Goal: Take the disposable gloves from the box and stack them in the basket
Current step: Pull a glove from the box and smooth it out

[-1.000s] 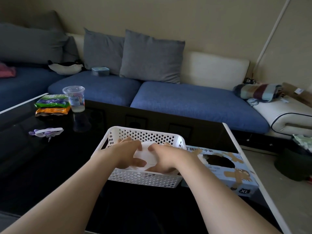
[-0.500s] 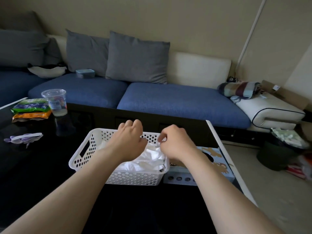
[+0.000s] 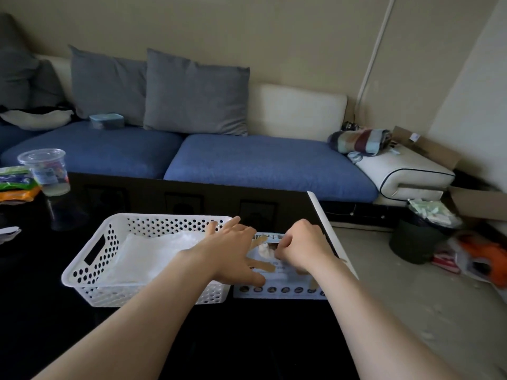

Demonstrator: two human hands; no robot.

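Your two forearms reach in over the black desk (image 3: 41, 311). Your left hand (image 3: 233, 253) is open with the fingers straight and spread. Its thumb and forefinger rest on the top of the box (image 3: 279, 293), and the other fingers point out over the right end of the basket (image 3: 90, 270). Your right hand (image 3: 299, 248) is just beside it, not touching, curled over the box opening. Its fingertips pinch a crumpled white glove (image 3: 264, 249) that pokes up from the hole.

The box lies at the desk's right corner, just beside the basket; you cannot tell whether the two touch. Inside the basket, a flat white pile of gloves (image 3: 153, 250) covers the floor.

Further back on the left, a clear cup (image 3: 45, 171) stands against some snack packets (image 3: 13, 179). Beyond the desk runs a blue sofa (image 3: 260, 163) with grey cushions (image 3: 194, 91). A dark bin (image 3: 419, 242) stands on the floor to the right.
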